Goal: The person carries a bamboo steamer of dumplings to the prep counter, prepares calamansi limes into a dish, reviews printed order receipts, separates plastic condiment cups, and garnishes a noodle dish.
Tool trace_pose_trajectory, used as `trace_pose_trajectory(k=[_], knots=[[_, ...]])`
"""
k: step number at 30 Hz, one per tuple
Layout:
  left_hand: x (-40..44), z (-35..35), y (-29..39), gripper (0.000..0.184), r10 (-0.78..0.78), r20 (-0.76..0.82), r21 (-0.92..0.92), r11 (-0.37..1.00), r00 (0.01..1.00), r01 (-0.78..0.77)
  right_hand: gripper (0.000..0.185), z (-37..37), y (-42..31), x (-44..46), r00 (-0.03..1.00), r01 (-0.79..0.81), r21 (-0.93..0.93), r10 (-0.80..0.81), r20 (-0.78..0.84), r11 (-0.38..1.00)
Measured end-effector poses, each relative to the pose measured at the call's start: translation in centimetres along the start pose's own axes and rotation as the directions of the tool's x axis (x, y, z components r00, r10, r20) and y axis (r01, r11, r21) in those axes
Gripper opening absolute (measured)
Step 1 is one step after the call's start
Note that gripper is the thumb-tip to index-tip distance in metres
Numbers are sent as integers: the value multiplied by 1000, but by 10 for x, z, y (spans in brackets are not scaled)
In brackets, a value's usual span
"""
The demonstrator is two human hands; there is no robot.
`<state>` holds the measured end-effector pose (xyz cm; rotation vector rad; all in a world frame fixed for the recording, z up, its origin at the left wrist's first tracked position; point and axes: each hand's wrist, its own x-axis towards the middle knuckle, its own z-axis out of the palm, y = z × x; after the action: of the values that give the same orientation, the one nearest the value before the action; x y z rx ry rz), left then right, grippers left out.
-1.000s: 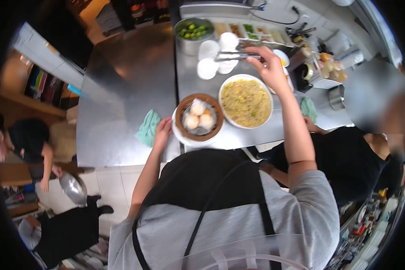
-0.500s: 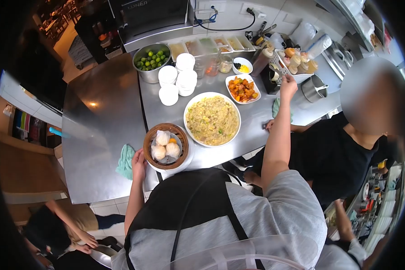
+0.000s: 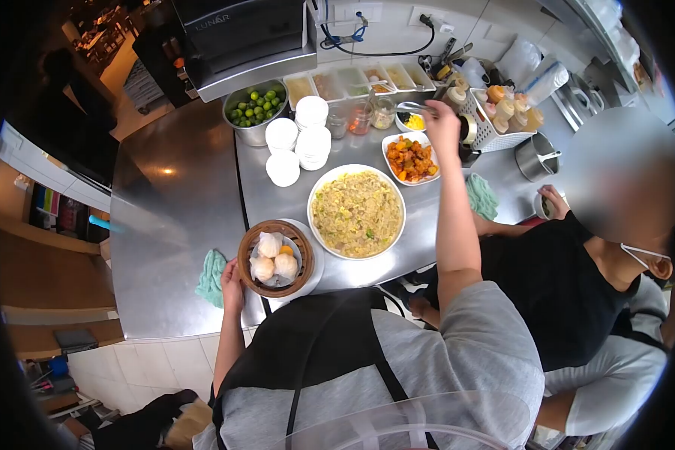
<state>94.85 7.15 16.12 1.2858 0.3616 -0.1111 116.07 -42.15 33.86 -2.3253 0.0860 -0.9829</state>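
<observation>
My left hand [image 3: 232,283] is at the left side of a round bamboo steamer [image 3: 308,259], its fingers closed against the rim. Three pale dumplings [image 3: 285,265] and a small orange piece lie on paper inside; the steamer rests on a white plate. My right hand [image 3: 443,124] is closed on slim metal tongs [image 3: 413,106], whose tips are over a small white bowl [image 3: 402,127] of yellow and black garnish. Just below it is a square white dish of orange-red saucy chunks [image 3: 410,157]. A large plate of fried rice [image 3: 356,211] stands between my hands.
Stacked white cups [image 3: 312,142], a pot of green limes [image 3: 253,109] and clear ingredient tubs [image 3: 350,81] stand behind. Squeeze bottles fill a white basket [image 3: 506,135]. Green cloths [image 3: 211,277] lie on the steel counter [image 3: 174,225]. A person in black [image 3: 555,292] stands close on my right.
My right hand has moved left from the bottle basket to the garnish bowl, with the tongs now over it. My left hand stays by the steamer. The person's hand on my right now holds a small bowl.
</observation>
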Motion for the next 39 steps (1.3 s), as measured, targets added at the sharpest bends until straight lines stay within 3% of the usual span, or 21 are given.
trace_pose_trajectory(k=[5,11,15,17,19,29,31,35,37,39], knots=[[0,4,0,25,25,-11,-52,998,1000,-25,26,55,-28,0,995,60,73,-65,69,996],[-4,4,2,25,12,-40,-3,1000,999,-13,24,47,-33,11,996,41,17,-43,75,999],[-5,11,7,25,36,-57,-24,999,998,-37,17,36,15,43,978,-31,-118,6,-207,993],[-4,8,4,25,52,-49,-10,999,997,-53,19,32,33,60,943,-244,-50,225,-245,969],[-4,8,4,24,51,-56,22,999,997,-50,19,37,51,71,926,-287,-127,241,-290,949],[-3,8,3,21,48,-93,59,997,994,-42,20,69,79,88,931,-353,-224,315,-186,909],[-6,14,9,21,48,-106,68,997,993,-40,18,65,73,87,925,-329,-84,303,-227,941],[-6,14,10,21,57,-101,80,996,993,-49,20,35,54,64,909,-388,-100,361,-209,916],[-5,13,9,21,52,-96,74,996,994,-45,20,24,52,48,889,-452,-180,426,-166,874],[-4,12,8,21,44,-86,69,997,995,-38,18,30,63,32,913,-407,-286,383,-139,867]])
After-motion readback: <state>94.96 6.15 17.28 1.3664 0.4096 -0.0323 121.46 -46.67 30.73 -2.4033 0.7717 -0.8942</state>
